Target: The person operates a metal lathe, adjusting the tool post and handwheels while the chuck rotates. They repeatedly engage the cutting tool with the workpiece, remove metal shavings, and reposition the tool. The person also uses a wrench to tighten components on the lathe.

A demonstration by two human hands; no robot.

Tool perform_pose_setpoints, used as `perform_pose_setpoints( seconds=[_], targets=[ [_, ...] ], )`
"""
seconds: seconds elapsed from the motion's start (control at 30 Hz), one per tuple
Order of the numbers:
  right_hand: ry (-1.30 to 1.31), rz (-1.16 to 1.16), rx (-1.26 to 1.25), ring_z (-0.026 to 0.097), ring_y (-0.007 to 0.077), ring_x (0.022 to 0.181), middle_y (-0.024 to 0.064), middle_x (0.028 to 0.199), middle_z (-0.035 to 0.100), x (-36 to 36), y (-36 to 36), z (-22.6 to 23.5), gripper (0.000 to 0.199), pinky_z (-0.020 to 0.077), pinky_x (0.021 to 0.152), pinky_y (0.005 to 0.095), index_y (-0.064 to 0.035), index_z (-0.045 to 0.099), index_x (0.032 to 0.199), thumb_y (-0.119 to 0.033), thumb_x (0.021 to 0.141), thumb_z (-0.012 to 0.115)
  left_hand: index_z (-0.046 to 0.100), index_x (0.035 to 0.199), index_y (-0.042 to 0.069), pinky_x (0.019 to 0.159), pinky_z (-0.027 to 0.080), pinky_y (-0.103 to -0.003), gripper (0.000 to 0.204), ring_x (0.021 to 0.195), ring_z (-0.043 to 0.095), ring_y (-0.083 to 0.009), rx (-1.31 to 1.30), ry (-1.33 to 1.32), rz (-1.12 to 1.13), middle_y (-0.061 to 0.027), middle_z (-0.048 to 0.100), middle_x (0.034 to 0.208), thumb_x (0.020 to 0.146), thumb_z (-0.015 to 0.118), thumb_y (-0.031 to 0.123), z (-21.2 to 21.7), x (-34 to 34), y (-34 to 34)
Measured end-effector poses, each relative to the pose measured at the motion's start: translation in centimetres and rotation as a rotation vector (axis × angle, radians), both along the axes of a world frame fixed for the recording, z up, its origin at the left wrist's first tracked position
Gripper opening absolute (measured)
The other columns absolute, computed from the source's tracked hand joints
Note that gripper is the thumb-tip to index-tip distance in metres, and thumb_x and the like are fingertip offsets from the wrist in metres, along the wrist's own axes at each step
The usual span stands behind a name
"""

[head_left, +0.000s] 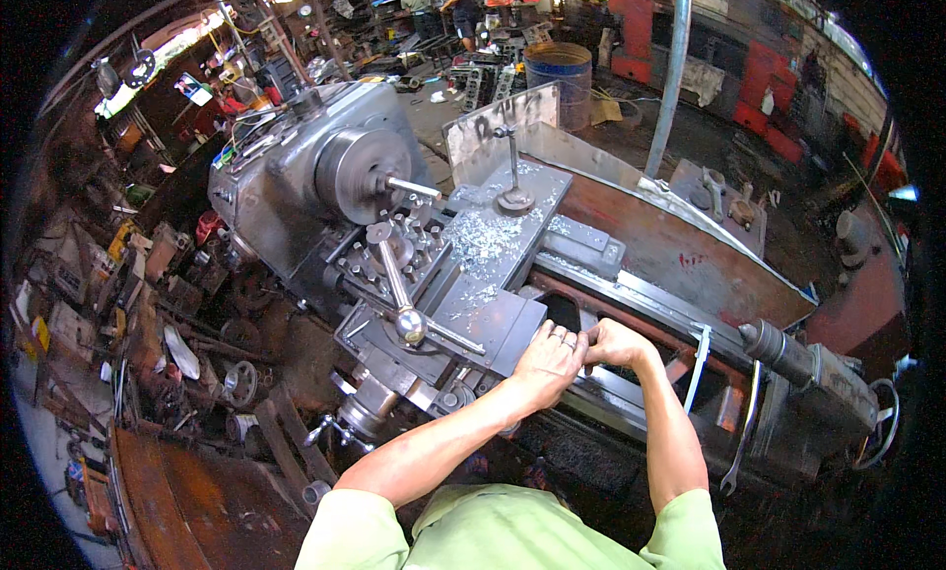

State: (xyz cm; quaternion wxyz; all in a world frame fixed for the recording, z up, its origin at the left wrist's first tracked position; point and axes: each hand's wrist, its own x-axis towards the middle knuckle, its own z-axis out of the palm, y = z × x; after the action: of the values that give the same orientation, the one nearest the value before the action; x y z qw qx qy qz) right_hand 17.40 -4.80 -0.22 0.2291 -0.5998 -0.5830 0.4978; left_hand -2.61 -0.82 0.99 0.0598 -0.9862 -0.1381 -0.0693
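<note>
My left hand and my right hand meet above the bed of a metal lathe, just right of the carriage. Both are closed, fingers curled, and touch each other; a small dark bit shows between them, too hidden to name. A ring sits on a left finger. Left of my hands stands the tool post with a long lever handle ending in a shiny ball. Curly metal chips cover the cross slide. A bar sticks out of the round chuck.
The tailstock stands at the right end of the bed, with a long wrench beside it. An upright rod on a round base stands on the slide. Behind are a rusty chip tray, a blue drum and two people far off.
</note>
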Motion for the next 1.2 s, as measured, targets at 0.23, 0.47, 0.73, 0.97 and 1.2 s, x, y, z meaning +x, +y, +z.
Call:
perform_pose_setpoints(
  seconds=[0.23, 0.47, 0.73, 0.97, 1.2],
  targets=[
    [-0.504, -0.438, 0.793, 0.066, 0.0321, 0.101, 0.0137, 0.109, 0.069, -4.7, -6.4, -0.3, 0.040, 0.0515, 0.087, 0.0409, -0.0023, 0.071, 0.103, -0.011, 0.066, 0.084, 0.056, 0.123, -0.008, 0.101, 0.043, -0.047, 0.064, 0.107, 0.061, -0.0324, -0.078, 0.081, -0.066, -0.0198, 0.065, 0.109, 0.067, 0.076, 0.016, 0.4, 0.5, 1.1],
    [-0.946, -0.541, 0.920, 0.055, 0.0333, 0.123, 0.0148, 0.127, 0.061, -9.7, -7.6, -3.7, 0.050, 0.0404, 0.099, 0.0474, -0.0058, 0.068, 0.111, -0.017, 0.064, 0.081, 0.062, 0.109, -0.003, 0.091, 0.049, -0.045, 0.055, 0.103, 0.065, -0.0333, -0.187, 0.190, -0.126, -0.0205, 0.068, 0.106, 0.062, 0.076, 0.021, 1.0, 1.4, 2.2],
    [-0.995, -0.622, 0.968, 0.055, 0.0351, 0.116, 0.0168, 0.123, 0.059, -10.2, -6.1, -5.9, 0.047, 0.0396, 0.098, 0.0484, 0.0001, 0.064, 0.114, -0.026, 0.076, 0.073, 0.067, 0.117, 0.000, 0.094, 0.053, -0.042, 0.064, 0.110, 0.068, -0.0303, -0.368, 0.504, -0.098, -0.0200, 0.071, 0.115, 0.062, 0.080, 0.028, 4.3, 3.0, 3.2],
    [-0.910, -0.627, 1.019, 0.052, 0.0356, 0.090, 0.0178, 0.096, 0.057, -10.1, -5.0, -6.5, 0.042, 0.0374, 0.078, 0.0463, 0.0026, 0.061, 0.101, -0.035, 0.084, 0.064, 0.064, 0.119, -0.003, 0.091, 0.055, -0.043, 0.067, 0.106, 0.068, -0.0359, -0.495, 0.553, -0.193, -0.0246, 0.071, 0.108, 0.063, 0.078, 0.030, 4.6, 3.7, 4.4],
    [-0.904, -0.597, 1.013, 0.050, 0.0332, 0.078, 0.0145, 0.079, 0.051, -9.1, -4.7, -7.4, 0.034, 0.0346, 0.070, 0.0447, -0.0031, 0.057, 0.086, -0.036, 0.084, 0.062, 0.051, 0.133, -0.005, 0.102, 0.045, -0.052, 0.074, 0.117, 0.059, -0.0418, -0.453, 0.172, -0.177, -0.0274, 0.063, 0.120, 0.069, 0.073, 0.024, 2.0, 1.6, 3.9]
  ],
)
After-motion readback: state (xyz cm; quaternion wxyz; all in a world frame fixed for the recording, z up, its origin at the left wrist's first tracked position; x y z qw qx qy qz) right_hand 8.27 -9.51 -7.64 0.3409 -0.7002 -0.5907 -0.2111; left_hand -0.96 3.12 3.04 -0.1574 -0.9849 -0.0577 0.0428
